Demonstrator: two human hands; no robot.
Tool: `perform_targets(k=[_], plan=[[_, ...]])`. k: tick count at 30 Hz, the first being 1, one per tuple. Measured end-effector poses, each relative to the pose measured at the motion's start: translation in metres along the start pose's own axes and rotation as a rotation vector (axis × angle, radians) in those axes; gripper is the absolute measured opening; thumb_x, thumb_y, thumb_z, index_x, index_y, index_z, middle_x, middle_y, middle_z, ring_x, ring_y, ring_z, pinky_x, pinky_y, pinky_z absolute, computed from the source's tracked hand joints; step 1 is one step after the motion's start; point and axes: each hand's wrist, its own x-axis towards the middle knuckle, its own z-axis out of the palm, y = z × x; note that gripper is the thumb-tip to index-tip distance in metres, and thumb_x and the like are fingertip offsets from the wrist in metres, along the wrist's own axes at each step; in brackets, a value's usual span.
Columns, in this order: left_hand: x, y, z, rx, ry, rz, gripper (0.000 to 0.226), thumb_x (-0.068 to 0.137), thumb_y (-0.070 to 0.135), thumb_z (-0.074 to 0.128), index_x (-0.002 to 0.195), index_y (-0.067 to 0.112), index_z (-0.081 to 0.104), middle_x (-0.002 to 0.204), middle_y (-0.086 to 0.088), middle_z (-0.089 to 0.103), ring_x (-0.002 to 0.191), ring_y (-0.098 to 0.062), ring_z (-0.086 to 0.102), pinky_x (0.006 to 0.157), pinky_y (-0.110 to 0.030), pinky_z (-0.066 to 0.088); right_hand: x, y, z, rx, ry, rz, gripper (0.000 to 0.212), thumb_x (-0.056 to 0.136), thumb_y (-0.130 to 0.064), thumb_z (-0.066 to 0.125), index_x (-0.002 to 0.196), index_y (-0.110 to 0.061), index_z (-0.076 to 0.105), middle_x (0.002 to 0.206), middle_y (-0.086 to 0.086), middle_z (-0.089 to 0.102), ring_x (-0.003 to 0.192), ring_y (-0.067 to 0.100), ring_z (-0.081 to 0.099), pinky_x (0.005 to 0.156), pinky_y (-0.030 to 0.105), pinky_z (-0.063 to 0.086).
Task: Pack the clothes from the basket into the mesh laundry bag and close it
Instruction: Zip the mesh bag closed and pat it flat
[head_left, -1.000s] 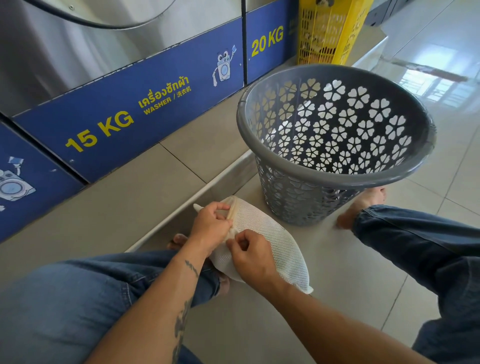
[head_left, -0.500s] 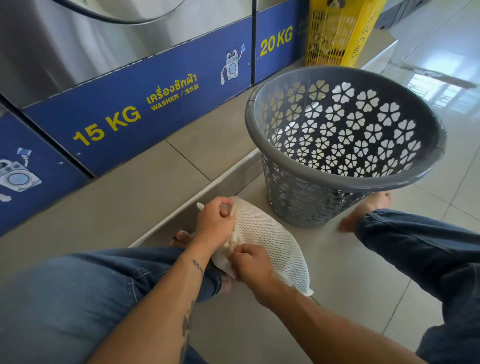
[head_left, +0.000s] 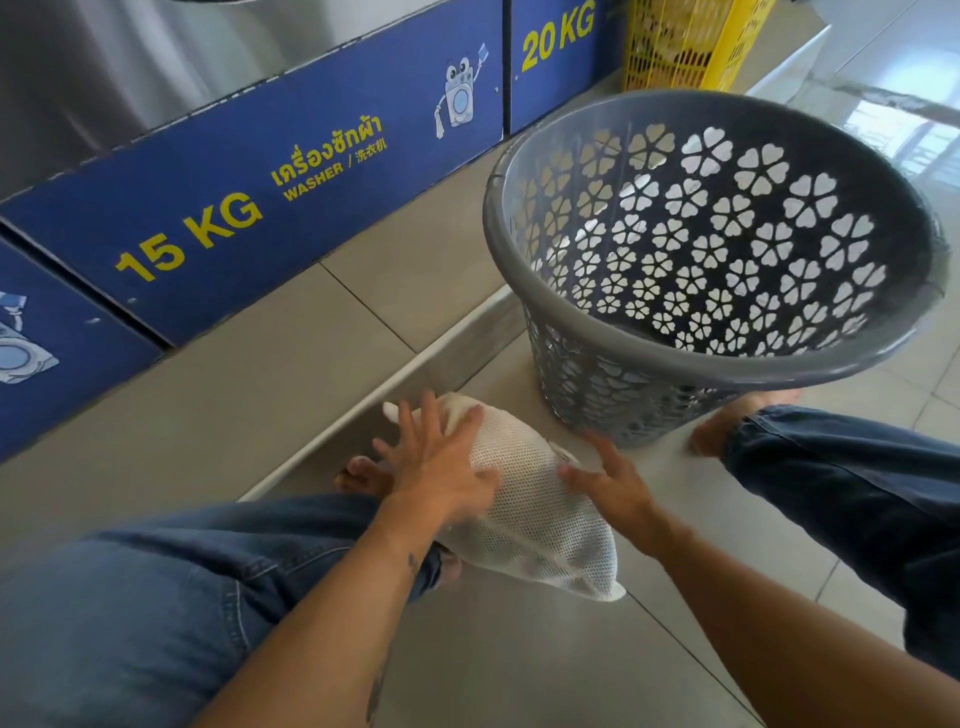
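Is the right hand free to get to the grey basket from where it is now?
Probably yes. The right hand is open at the mesh bag's edge, holding nothing, and the grey basket stands upright just beyond it, with only floor between them.
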Motion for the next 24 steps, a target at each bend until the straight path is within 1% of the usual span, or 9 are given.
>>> perform_targets(k=[2, 4, 6, 9, 11, 13, 16, 20, 24], plan=[[0.002, -0.005, 0.009, 0.005, -0.055, -0.027, 0.1, 0.076, 0.07, 0.056, 0.15, 0.05, -0.009, 0.162, -0.005, -0.026, 0.147, -0.043, -0.019, 0.111, -0.072, 0.003, 0.008, 0.014, 0.0, 0.221, -0.093, 0.079, 0.088, 0.083, -0.049, 0.075, 0.157, -0.032, 0.031, 0.162, 0.002, 0.032, 0.142, 0.029, 0.038, 0.115, 0.048, 0.035], [0.004, -0.008, 0.013, -0.033, -0.035, -0.007, 0.106, 0.076, 0.065, 0.062, 0.15, 0.047, -0.011, 0.162, -0.004, -0.022, 0.149, -0.041, -0.012, 0.116, -0.063, 0.009, 0.015, 0.022, 0.005, 0.325, -0.159, 0.151, 0.087, 0.086, -0.049, 0.073, 0.158, -0.035, 0.026, 0.164, 0.0, 0.028, 0.141, 0.029, 0.038, 0.118, 0.047, 0.033], [0.006, -0.01, 0.015, -0.122, -0.016, 0.016, 0.109, 0.076, 0.058, 0.069, 0.151, 0.046, -0.01, 0.163, -0.001, -0.017, 0.151, -0.035, -0.006, 0.119, -0.054, 0.013, 0.024, 0.029, 0.011, 0.366, -0.198, 0.216, 0.09, 0.081, -0.053, 0.074, 0.156, -0.04, 0.026, 0.163, -0.001, 0.029, 0.14, 0.03, 0.04, 0.12, 0.048, 0.031], [0.007, -0.01, 0.014, -0.227, -0.051, -0.016, 0.11, 0.077, 0.05, 0.073, 0.15, 0.049, -0.008, 0.164, 0.002, -0.008, 0.151, -0.032, 0.003, 0.12, -0.052, 0.018, 0.036, 0.039, 0.013, 0.348, -0.272, 0.265, 0.11, 0.057, -0.068, 0.085, 0.151, -0.048, 0.031, 0.156, -0.002, 0.037, 0.134, 0.03, 0.046, 0.117, 0.052, 0.035], [0.006, -0.009, 0.014, -0.268, -0.075, -0.039, 0.104, 0.079, 0.045, 0.074, 0.15, 0.05, -0.001, 0.162, 0.002, 0.007, 0.147, -0.033, 0.018, 0.116, -0.051, 0.025, 0.041, 0.045, 0.012, 0.338, -0.269, 0.263, 0.108, 0.053, -0.068, 0.089, 0.146, -0.049, 0.038, 0.152, -0.002, 0.043, 0.13, 0.03, 0.052, 0.113, 0.054, 0.04], [0.002, -0.007, 0.014, -0.298, -0.031, -0.046, 0.095, 0.079, 0.04, 0.074, 0.151, 0.046, 0.012, 0.156, 0.001, 0.024, 0.14, -0.029, 0.032, 0.112, -0.046, 0.032, 0.036, 0.04, 0.013, 0.304, -0.235, 0.206, 0.096, 0.058, -0.061, 0.088, 0.142, -0.041, 0.047, 0.143, -0.001, 0.053, 0.123, 0.026, 0.057, 0.105, 0.05, 0.048], [-0.01, -0.007, 0.016, -0.323, 0.076, -0.081, 0.083, 0.083, 0.035, 0.068, 0.152, 0.041, 0.022, 0.154, 0.003, 0.034, 0.138, -0.026, 0.038, 0.11, -0.042, 0.033, 0.021, 0.021, 0.023, 0.188, -0.139, 0.056, 0.071, 0.069, -0.045, 0.084, 0.133, -0.035, 0.055, 0.13, -0.005, 0.061, 0.111, 0.016, 0.06, 0.087, 0.033, 0.05], [-0.049, -0.013, 0.014, -0.37, 0.246, -0.114, 0.074, 0.083, 0.032, 0.061, 0.15, 0.038, 0.029, 0.151, 0.002, 0.042, 0.128, -0.028, 0.045, 0.106, -0.045, 0.04, -0.01, -0.01, 0.035, -0.049, -0.03, -0.1, 0.079, 0.07, -0.046, 0.083, 0.142, -0.032, 0.052, 0.134, -0.001, 0.058, 0.12, 0.021, 0.056, 0.099, 0.038, 0.047], [-0.085, -0.02, -0.022, -0.427, 0.437, -0.026, 0.065, 0.086, 0.023, 0.057, 0.148, 0.03, 0.037, 0.145, -0.005, 0.049, 0.123, -0.03, 0.051, 0.101, -0.043, 0.044, -0.055, -0.061, 0.036, -0.149, 0.035, -0.249, 0.082, 0.073, -0.049, 0.079, 0.147, -0.03, 0.048, 0.14, 0.001, 0.057, 0.126, 0.023, 0.054, 0.107, 0.044, 0.046]])
